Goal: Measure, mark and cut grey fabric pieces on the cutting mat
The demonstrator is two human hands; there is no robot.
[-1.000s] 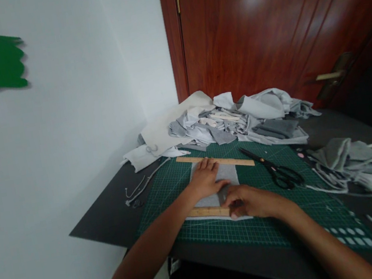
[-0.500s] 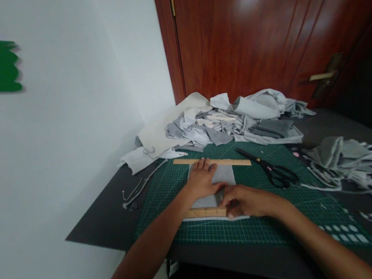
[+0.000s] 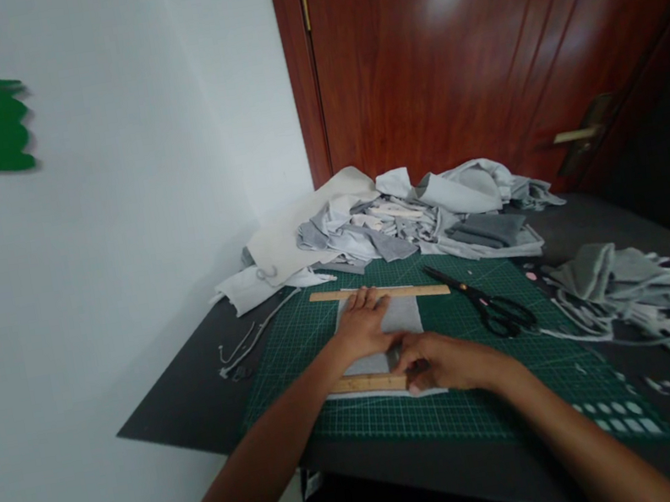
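Note:
My left hand lies flat on a piece of grey fabric, fingers spread, with its fingertips on or beside the far wooden ruler. That ruler crosses the fabric's far edge. Along the near edge lies a second wooden ruler. Its right end is in the bent fingers of my right hand, which is closed on it and partly hides it. The thumb of my left hand comes close to the right hand's fingers. A pale fabric edge shows just below the near ruler.
Under the fabric is a green cutting mat on a dark table. Black-handled scissors lie right of the fabric. Cloth scraps are heaped at the back, and grey fabric strips on the right. Behind stands a brown door.
The view has shifted very slightly. Both hands stay in place on the fabric and the near ruler.

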